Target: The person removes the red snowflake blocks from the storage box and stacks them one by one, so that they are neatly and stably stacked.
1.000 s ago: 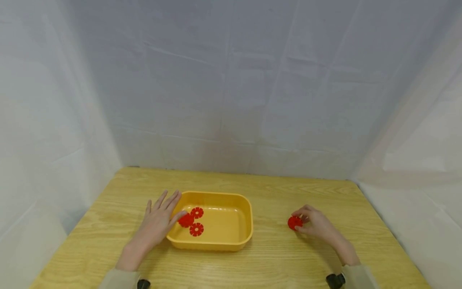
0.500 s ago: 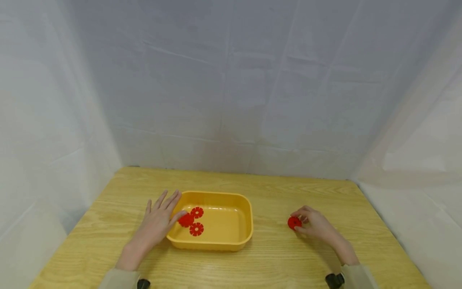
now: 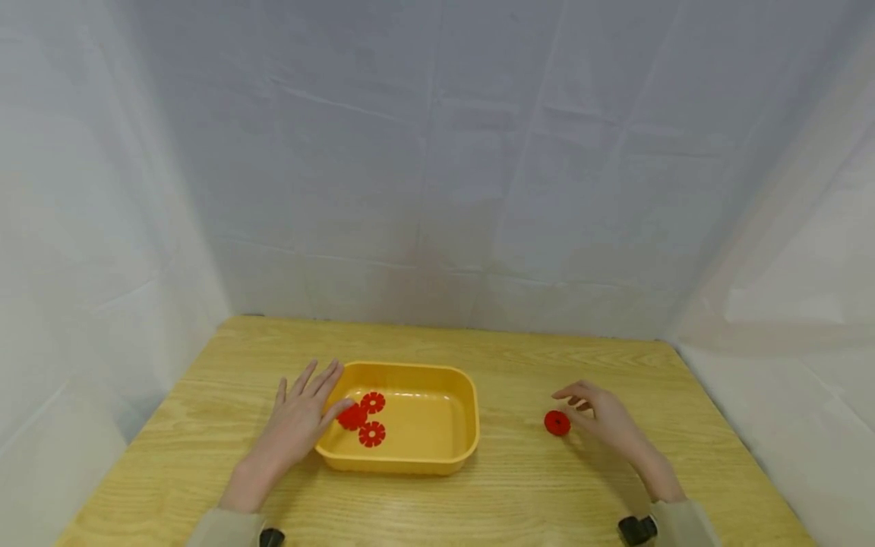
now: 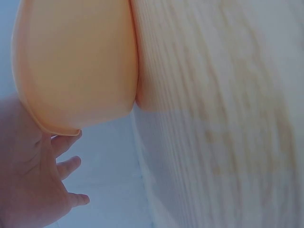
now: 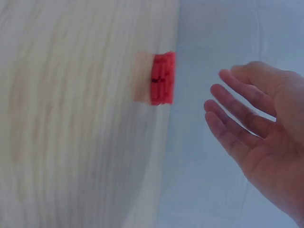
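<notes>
Resting flat against the yellow tray (image 3: pixel 410 460), the left hand (image 3: pixel 297 422) steadies it, fingers straight and spread. The right hand (image 3: pixel 604 418), fingers relaxed and apart, hovers just beside the lone red gear (image 3: pixel 557 423) on the surface (three more lie in the tray); the next move, by my judgement, calls for pinching it.

The right hand (image 3: pixel 604 416) no longer pinches the red toothed disc (image 3: pixel 557 423); its fingers (image 5: pixel 237 116) are now spread and relaxed, lifted just clear of the piece. The disc now lies alone on the wooden table (image 3: pixel 533 494), just left of the fingertips, with a visible gap between disc and hand.
</notes>
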